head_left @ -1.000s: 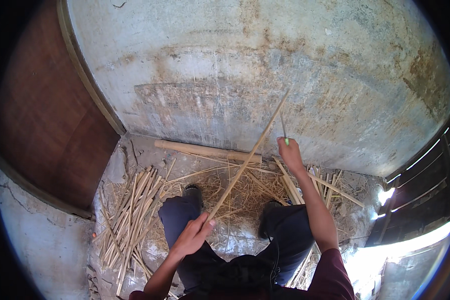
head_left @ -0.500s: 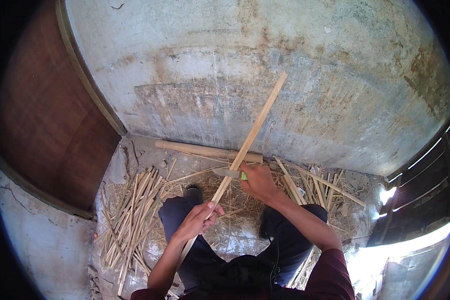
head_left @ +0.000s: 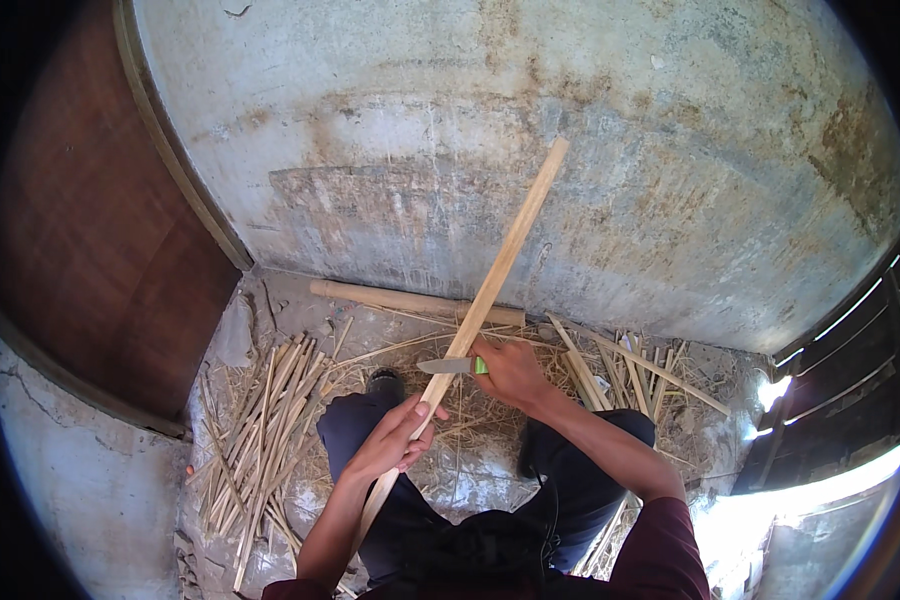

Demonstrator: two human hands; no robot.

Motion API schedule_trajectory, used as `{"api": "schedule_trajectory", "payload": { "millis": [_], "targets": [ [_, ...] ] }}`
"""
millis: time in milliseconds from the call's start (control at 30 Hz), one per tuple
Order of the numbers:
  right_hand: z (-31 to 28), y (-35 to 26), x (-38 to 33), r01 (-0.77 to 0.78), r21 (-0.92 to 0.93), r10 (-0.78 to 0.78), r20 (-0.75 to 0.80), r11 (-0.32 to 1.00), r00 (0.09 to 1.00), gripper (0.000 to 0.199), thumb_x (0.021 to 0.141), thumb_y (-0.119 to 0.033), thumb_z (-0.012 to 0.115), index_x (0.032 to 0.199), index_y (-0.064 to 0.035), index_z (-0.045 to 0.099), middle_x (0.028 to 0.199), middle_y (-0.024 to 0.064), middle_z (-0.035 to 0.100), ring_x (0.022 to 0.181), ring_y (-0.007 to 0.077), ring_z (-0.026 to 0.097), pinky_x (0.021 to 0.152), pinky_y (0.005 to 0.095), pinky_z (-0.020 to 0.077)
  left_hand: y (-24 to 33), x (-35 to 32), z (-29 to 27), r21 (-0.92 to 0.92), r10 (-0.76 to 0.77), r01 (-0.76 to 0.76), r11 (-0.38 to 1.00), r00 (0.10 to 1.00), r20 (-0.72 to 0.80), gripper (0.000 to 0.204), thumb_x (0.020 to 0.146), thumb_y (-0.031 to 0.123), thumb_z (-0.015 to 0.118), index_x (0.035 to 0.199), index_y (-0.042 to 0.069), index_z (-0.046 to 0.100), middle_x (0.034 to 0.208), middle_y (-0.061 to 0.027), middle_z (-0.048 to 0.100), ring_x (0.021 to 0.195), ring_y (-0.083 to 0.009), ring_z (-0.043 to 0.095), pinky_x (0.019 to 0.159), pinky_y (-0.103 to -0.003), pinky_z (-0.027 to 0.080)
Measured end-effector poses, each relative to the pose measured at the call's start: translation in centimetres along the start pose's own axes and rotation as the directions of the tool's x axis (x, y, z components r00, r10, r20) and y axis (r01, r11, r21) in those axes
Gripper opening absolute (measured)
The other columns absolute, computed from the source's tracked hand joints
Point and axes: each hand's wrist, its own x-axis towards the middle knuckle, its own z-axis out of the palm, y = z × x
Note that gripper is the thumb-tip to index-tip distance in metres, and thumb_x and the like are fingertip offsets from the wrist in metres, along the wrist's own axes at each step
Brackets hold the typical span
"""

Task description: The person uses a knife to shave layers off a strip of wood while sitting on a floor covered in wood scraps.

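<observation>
A long, pale bamboo strip slants up and away from my lap toward the wall. My left hand grips it low down, thumb along the top, in front of my left knee. In my right hand is a knife with a green handle, its blade lying across the strip a short way above the left hand. The fingers wrap the handle and hide most of it. Below the left hand, the strip's lower end passes beside my left forearm.
A heap of thin bamboo sticks lies to the left, and more split pieces lie to the right. A bamboo pole rests along the foot of the stained wall. Shavings litter the floor around my legs. A brown door panel stands left.
The knife and my right hand have slid a little down the strip toward my left hand. The strip's far end has shifted slightly left and turned.
</observation>
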Motion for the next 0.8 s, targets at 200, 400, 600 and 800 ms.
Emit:
{"api": "schedule_trajectory", "payload": {
  "millis": [200,400,600,800],
  "targets": [
    [0.2,0.1,-0.1,-0.006,-0.003,0.006,0.002,1.000,1.000,0.024,0.085,-0.018,0.072,0.105,-0.0084,0.065,0.079,0.0132,0.074,0.067,0.0342,0.072,0.059,0.0457,0.0559,-0.1,0.2,0.8,0.261,0.154,-0.131,0.956,0.986,-0.069,0.039,0.118,0.035,0.036,0.119,0.002,0.057,0.063,0.0017,0.042,0.049,-0.0078,0.042,0.049,-0.027,0.038],
    [0.3,0.1,-0.3,0.015,-0.039,-0.016,-0.026,0.999,1.000,0.023,0.085,-0.018,0.072,0.105,-0.0090,0.064,0.079,0.0117,0.074,0.066,0.0326,0.073,0.058,0.0443,0.0556,-0.5,0.3,2.1,0.525,0.397,-0.270,0.807,0.906,-0.145,0.029,0.116,0.023,0.040,0.108,0.001,0.058,0.060,-0.0018,0.047,0.051,-0.0096,0.047,0.050,-0.029,0.041],
    [0.6,0.5,-0.1,-0.027,-0.118,0.022,-0.039,0.993,0.999,0.024,0.084,-0.019,0.072,0.104,-0.0097,0.063,0.078,0.0112,0.073,0.066,0.0323,0.073,0.058,0.0443,0.0556,-0.6,0.2,2.7,0.502,0.348,-0.211,0.839,0.917,-0.196,0.029,0.116,0.022,0.042,0.106,0.002,0.059,0.060,-0.0026,0.049,0.051,-0.0098,0.048,0.051,-0.030,0.041],
    [0.5,0.1,0.2,0.005,-0.085,-0.017,-0.136,0.996,0.991,0.017,0.082,-0.011,0.069,0.096,-0.0090,0.062,0.072,0.0110,0.069,0.058,0.0337,0.068,0.053,0.0455,0.0522,-0.2,-0.1,2.3,0.350,0.262,-0.203,0.915,0.956,-0.132,0.029,0.117,0.026,0.037,0.109,0.004,0.055,0.058,0.0022,0.042,0.043,-0.0057,0.038,0.039,-0.025,0.034]
  ]
}}
